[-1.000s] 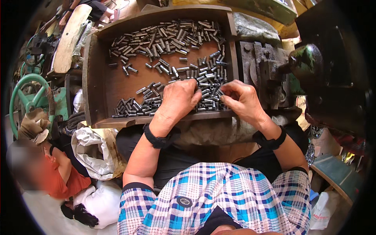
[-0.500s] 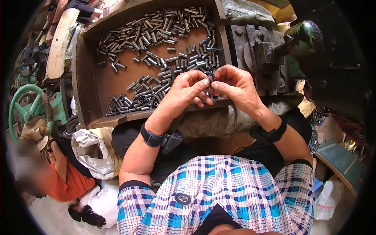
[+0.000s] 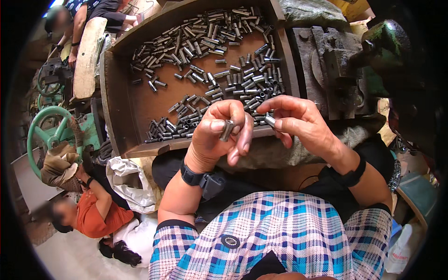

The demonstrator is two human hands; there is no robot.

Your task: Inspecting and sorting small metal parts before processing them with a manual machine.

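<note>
My left hand (image 3: pixel 223 129) is closed around a short metal tube (image 3: pixel 226 131), held upright between thumb and curled fingers. In my right hand (image 3: pixel 298 121) another short metal tube (image 3: pixel 270 120) is pinched between thumb and fingertips, tilted. The two hands are apart, both over the near edge of a brown tray (image 3: pixel 154 94). Inside the tray lie many loose tubes (image 3: pixel 191 49), heaped at the far side, with more at the right and along the near wall. My right hand partly hides the tubes behind it.
A dark, greasy machine (image 3: pixel 340 70) stands right of the tray. Grey cloth (image 3: pixel 303 147) hangs below its near edge. At the left are a green handwheel (image 3: pixel 51 135), a white sack (image 3: pixel 128 182) and a person in orange (image 3: pixel 102 212). Another person (image 3: pixel 77 23) is at the far left.
My hands were together at the tray's near right; now they have drawn apart and nearer to me, a tube in each. The whole view has shifted, with the scene moving right.
</note>
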